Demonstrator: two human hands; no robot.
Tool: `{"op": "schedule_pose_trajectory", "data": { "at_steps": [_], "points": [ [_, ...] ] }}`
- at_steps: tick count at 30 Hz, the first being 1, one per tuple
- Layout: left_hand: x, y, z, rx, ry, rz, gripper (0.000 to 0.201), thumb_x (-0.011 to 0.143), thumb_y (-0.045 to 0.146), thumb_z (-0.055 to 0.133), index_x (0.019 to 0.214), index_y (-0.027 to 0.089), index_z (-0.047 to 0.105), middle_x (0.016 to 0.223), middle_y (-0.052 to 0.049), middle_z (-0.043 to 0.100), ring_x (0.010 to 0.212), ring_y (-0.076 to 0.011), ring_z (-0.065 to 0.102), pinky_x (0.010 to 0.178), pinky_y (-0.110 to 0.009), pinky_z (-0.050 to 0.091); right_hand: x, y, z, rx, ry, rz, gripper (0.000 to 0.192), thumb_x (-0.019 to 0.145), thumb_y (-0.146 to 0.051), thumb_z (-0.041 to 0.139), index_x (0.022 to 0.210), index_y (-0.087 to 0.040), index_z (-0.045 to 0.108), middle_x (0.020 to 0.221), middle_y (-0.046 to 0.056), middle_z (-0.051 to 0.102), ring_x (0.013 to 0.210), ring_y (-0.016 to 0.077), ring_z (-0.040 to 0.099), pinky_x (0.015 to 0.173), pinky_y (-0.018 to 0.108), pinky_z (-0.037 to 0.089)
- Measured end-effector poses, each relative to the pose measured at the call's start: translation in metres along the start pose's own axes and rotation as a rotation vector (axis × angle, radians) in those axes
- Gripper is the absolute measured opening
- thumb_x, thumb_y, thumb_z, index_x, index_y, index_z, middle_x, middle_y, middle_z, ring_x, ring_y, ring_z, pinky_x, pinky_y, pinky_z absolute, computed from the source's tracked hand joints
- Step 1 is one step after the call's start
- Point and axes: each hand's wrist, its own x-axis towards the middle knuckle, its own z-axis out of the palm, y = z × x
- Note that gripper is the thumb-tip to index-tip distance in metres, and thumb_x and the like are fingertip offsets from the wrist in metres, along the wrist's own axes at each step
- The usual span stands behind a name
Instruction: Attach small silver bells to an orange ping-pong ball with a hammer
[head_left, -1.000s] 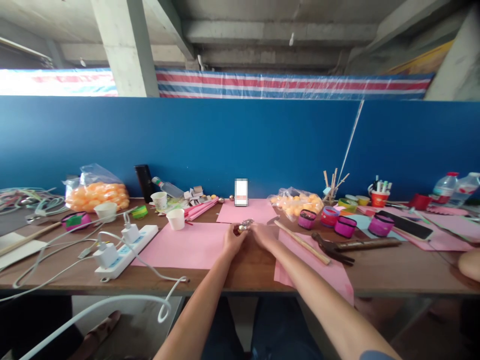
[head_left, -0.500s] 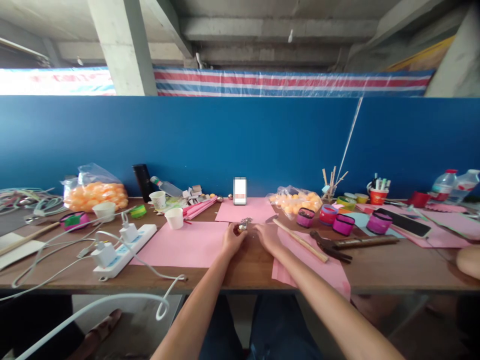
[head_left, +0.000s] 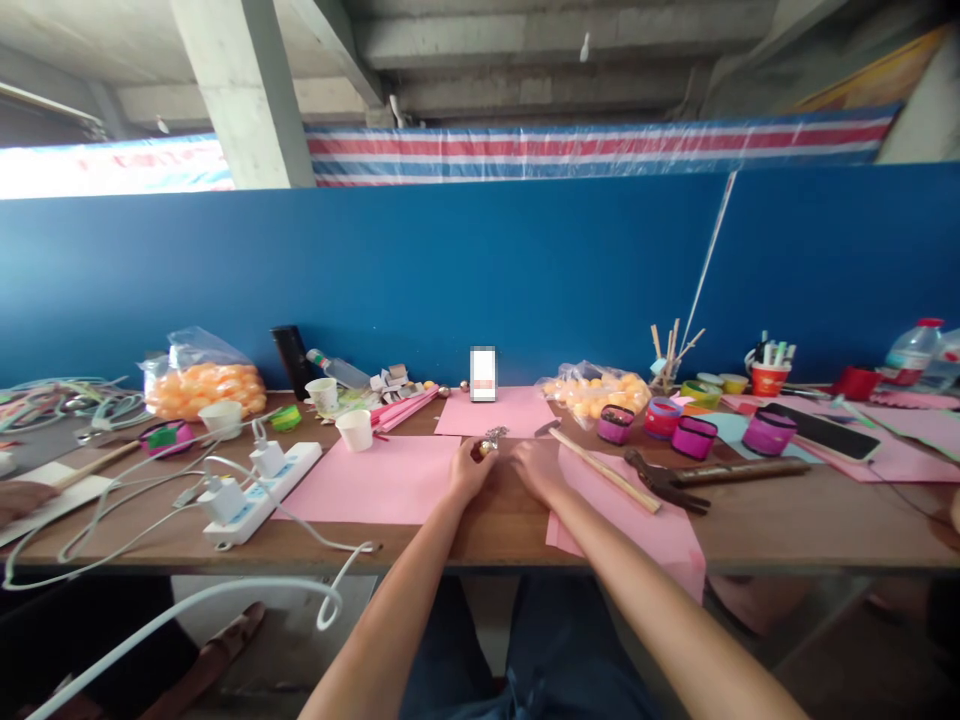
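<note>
Just beyond the left hand fingers, small shiny trinket

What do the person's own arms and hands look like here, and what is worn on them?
Both forearms are bare from the bottom edge of the head view up to the hands. The left hand and the right hand show no gloves, and no watch, bracelet or ring can be made out. No sleeve reaches into view.

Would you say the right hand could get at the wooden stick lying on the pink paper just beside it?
Probably yes: the right hand rests beside the wooden stick, which lies uncovered on the pink paper, with nothing between them.
</note>
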Motion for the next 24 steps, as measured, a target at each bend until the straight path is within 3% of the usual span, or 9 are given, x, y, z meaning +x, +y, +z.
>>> {"op": "schedule_pose_trajectory", "data": {
  "at_steps": [5, 9, 12, 15, 21, 24],
  "points": [
    [0.000, -0.004, 0.000, 0.009, -0.009, 0.008, 0.031, 0.067, 0.027, 0.062, 0.097, 0.017, 0.059, 0.087, -0.007, 0.065, 0.076, -0.0170, 0.060, 0.071, -0.031, 0.047, 0.000, 0.005, 0.003, -0.029, 0.067, 0.102, 0.025, 0.083, -0.012, 0.039, 0.093, -0.016, 0.062, 0.094, 0.008, 0.061, 0.087, 0.0167, 0.054, 0.079, 0.026, 0.039],
    [0.000, -0.005, 0.000, 0.016, -0.007, 0.026, 0.031, 0.067, 0.027, 0.062, 0.097, 0.018, 0.059, 0.088, -0.006, 0.065, 0.078, -0.0170, 0.060, 0.072, -0.031, 0.047, -0.001, 0.001, -0.002, -0.037, 0.089, 0.104, 0.024, 0.084, -0.021, 0.043, 0.101, -0.017, 0.059, 0.098, 0.009, 0.060, 0.093, 0.0191, 0.052, 0.083, 0.030, 0.037],
    [0.000, -0.005, 0.000, 0.020, -0.011, 0.029, 0.031, 0.068, 0.028, 0.062, 0.097, 0.017, 0.059, 0.087, -0.006, 0.065, 0.078, -0.0170, 0.060, 0.072, -0.031, 0.047, -0.002, -0.005, -0.006, -0.017, 0.041, 0.028, 0.021, 0.077, -0.031, 0.055, 0.092, -0.019, 0.063, 0.093, 0.006, 0.062, 0.092, 0.0189, 0.052, 0.084, 0.030, 0.037],
    [0.000, -0.004, -0.001, 0.023, -0.009, 0.018, 0.031, 0.067, 0.028, 0.062, 0.097, 0.017, 0.060, 0.086, -0.006, 0.065, 0.077, -0.0170, 0.060, 0.071, -0.030, 0.047, -0.001, -0.008, -0.008, -0.002, 0.012, -0.002, 0.012, 0.077, -0.026, 0.056, 0.080, -0.020, 0.066, 0.091, 0.004, 0.062, 0.090, 0.0171, 0.052, 0.082, 0.027, 0.037],
    [-0.001, -0.001, -0.002, 0.029, -0.020, 0.015, 0.032, 0.068, 0.028, 0.062, 0.098, 0.017, 0.059, 0.087, -0.006, 0.065, 0.078, -0.0171, 0.060, 0.072, -0.031, 0.047, -0.003, -0.002, -0.008, -0.042, 0.124, 0.222, 0.026, 0.082, -0.014, 0.041, 0.098, -0.018, 0.061, 0.099, 0.007, 0.061, 0.093, 0.0179, 0.051, 0.083, 0.028, 0.035],
    [-0.001, -0.001, -0.002, 0.010, -0.020, -0.005, 0.032, 0.067, 0.028, 0.062, 0.098, 0.017, 0.059, 0.087, -0.006, 0.065, 0.078, -0.0169, 0.060, 0.074, -0.031, 0.047, -0.005, 0.004, -0.008, -0.046, 0.142, 0.322, 0.026, 0.080, -0.012, 0.041, 0.095, -0.017, 0.061, 0.093, 0.008, 0.063, 0.087, 0.0182, 0.054, 0.076, 0.027, 0.037]
  ]
}}
